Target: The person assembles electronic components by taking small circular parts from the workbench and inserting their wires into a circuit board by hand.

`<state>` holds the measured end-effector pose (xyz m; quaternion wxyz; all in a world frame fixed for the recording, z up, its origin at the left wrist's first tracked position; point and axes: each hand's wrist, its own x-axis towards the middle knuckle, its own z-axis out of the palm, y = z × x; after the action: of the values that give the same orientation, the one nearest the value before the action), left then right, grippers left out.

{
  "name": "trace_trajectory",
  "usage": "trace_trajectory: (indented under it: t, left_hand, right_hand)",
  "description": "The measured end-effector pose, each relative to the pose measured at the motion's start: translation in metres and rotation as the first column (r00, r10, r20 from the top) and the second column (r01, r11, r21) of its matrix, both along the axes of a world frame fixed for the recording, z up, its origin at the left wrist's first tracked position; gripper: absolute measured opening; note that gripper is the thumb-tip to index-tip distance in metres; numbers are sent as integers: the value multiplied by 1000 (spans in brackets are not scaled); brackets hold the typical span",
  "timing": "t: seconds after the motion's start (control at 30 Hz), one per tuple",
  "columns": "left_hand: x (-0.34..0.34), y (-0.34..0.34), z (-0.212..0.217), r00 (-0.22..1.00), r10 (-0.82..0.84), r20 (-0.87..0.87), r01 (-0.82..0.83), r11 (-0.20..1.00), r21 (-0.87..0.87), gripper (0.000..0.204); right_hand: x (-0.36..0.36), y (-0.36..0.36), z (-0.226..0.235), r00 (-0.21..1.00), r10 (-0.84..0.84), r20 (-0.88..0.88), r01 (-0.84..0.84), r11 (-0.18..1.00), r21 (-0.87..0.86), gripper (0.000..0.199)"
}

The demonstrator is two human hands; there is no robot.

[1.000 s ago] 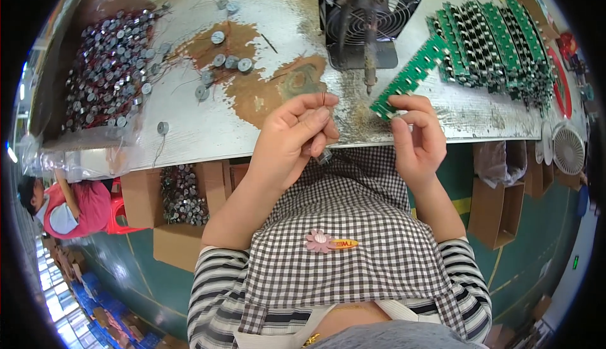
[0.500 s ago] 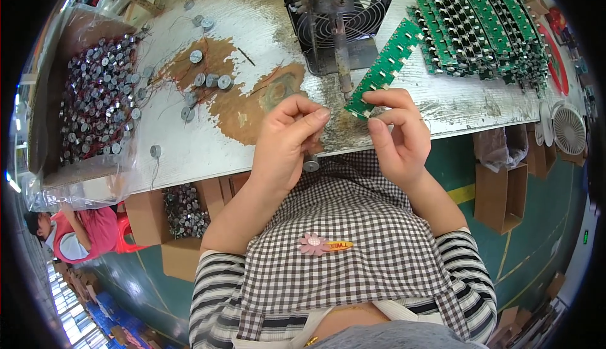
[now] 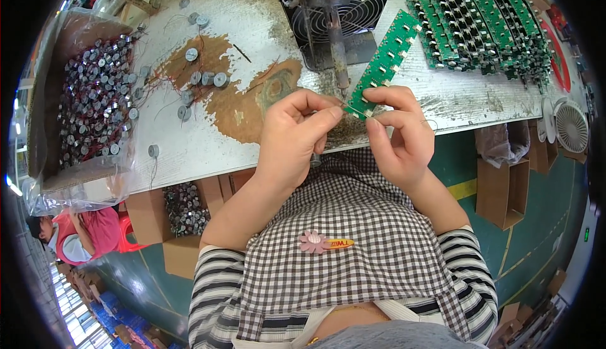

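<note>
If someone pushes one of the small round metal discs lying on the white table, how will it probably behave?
A small round disc lies flat on the white table, so it would probably slide rather than roll. The thin wire trailing from some discs, as at another disc, may drag or snag. Being small, it likely feels light.

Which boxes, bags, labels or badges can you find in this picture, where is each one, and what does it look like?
Clear plastic bag: left end of the table, lining a brown box of small metal discs.
Open brown carton: on the floor, right of the person, below the table edge.
Flower badge: on the checked apron, pink flower with a yellow tag.
</note>
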<state>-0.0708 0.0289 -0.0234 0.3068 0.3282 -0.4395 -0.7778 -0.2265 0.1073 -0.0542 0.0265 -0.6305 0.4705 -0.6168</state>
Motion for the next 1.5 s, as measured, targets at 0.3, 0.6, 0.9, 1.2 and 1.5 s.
trace_trajectory:
  t: [0.3, 0.6, 0.9, 1.2, 1.5]
  left_hand:
    - [-2, -1, 2, 997, 68, 29, -66, 996, -57, 10]
    - [-6, 0, 3, 995, 93, 46, -85, 985, -150, 10]
    - [5, 5, -1, 993, 25, 112, -11, 992, -125, 11]
    - [-1, -7, 5, 977, -11, 214, 80, 946, -314, 9]
    - [-4, -15, 4, 964, -19, 264, 124, 913, -388, 9]
  right_hand:
    - [4, -5, 6, 993, -60, -100, 59, 998, -18, 17]
    - [6, -7, 4, 992, -91, -84, 90, 996, -17, 17]
    - [7, 7, -4, 999, -8, -47, 8, 1000, 7, 16]
    - [11, 2, -5, 998, -51, -30, 52, 999, 12, 16]
    - [10, -5, -4, 995, -86, -54, 86, 996, -7, 16]
